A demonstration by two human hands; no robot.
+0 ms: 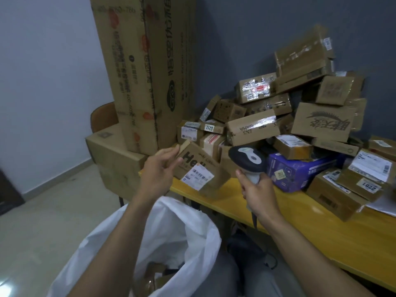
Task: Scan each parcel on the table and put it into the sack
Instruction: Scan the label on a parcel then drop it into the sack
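your table [300, 228] is heaped with parcels [321, 123], few in the sack [120, 239]; left hand [159, 170] pinches a box [201, 168], right hand [256, 192] grips scanner [246, 158].

Yellow table [304, 230] w/ piled cardboard parcels [252, 127].

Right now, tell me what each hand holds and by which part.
Left hand pinches the cardboard parcel by its upper left corner; right hand grips the scanner by its handle.

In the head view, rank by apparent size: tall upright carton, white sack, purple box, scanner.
Largest: tall upright carton and white sack, roughly alike; the sack is nearer, so unranked.
Then purple box.
Smallest: scanner.
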